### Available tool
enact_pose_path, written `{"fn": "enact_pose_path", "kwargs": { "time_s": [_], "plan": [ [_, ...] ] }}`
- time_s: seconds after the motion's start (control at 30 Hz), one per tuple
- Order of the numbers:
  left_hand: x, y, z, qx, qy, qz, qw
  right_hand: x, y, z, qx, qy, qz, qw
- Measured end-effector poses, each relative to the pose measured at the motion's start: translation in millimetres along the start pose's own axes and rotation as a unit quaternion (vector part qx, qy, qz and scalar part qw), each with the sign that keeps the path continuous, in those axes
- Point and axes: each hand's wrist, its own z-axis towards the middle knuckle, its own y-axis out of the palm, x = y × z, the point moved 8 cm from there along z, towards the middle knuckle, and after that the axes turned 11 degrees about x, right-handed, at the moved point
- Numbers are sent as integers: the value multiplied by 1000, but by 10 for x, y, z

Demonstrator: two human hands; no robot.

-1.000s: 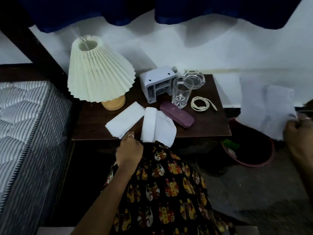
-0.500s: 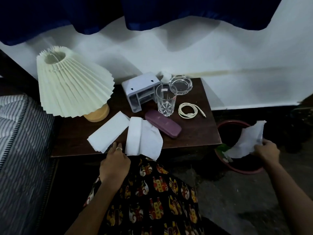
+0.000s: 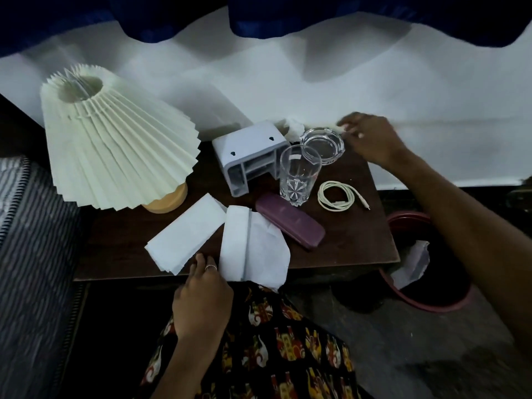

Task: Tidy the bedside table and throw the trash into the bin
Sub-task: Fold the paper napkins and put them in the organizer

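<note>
On the dark wooden bedside table lie a flat white paper and a folded white paper that hangs over the front edge. My left hand rests at that edge, fingertips touching the papers and gripping nothing. My right hand is blurred at the table's back right corner, beside the glass ashtray. A crumpled white tissue lies behind the ashtray. A pale speck shows at the right fingertips, and I cannot tell what it is. A white paper lies inside the red-rimmed bin, right of the table.
A pleated cream lamp fills the table's left. A white plastic organiser, a drinking glass, a purple case and a coiled white cable stand mid-table. A striped mattress is at the left.
My right hand let go of the white paper into the bin and moved up to the table's back right corner. My left hand stayed at the front edge.
</note>
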Motion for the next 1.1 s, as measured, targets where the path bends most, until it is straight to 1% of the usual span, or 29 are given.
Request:
{"fn": "enact_pose_path", "kwargs": {
  "time_s": [0.07, 0.13, 0.27, 0.33, 0.43, 0.5, 0.57, 0.7, 0.8, 0.83, 0.9, 0.97, 1.03, 1.1],
  "plan": [
    [13, -25, 7, 1, 0, 5, 1000, -268, 301, 215, -54, -54, -2, 997],
    [4, -32, 21, -1, -2, 14, 1000, -450, 556, 370, -87, -92, -16, 992],
    [-2, -90, 56, 9, -4, 21, 1000, -555, 985, 538, -145, -122, -73, 979],
    [-21, -98, 84, 22, -2, 32, 999, -542, 1137, 568, -166, -125, -92, 974],
    [-14, -25, 105, -3, 12, 44, 999, -484, 1254, 549, -178, -128, -109, 970],
    [-45, 39, 130, -9, 9, 74, 997, -450, 1304, 572, -173, -133, -113, 969],
    [-26, 26, 130, 9, 10, 64, 998, -419, 1305, 596, -160, -140, -110, 971],
    [-2, -4, 143, 26, 13, 66, 997, -447, 1174, 727, -103, -157, -86, 979],
    [10, -15, 136, 19, 12, 61, 998, -524, 853, 698, -53, -176, -46, 982],
    [17, -15, 132, 14, 13, 59, 998, -554, 703, 662, -27, -188, -35, 981],
    [12, 15, 126, -1, 14, 51, 999, -541, 380, 563, 28, -182, -26, 983],
    [2, 43, 108, -13, 21, 42, 999, -374, 45, 428, 85, -133, -16, 987],
    [-11, 62, 95, -17, 30, 38, 999, -107, -295, 198, 137, -52, 15, 989],
    [-17, 73, 86, -18, 41, 39, 998, 235, -582, -127, 179, 20, 25, 983]
  ]
}}
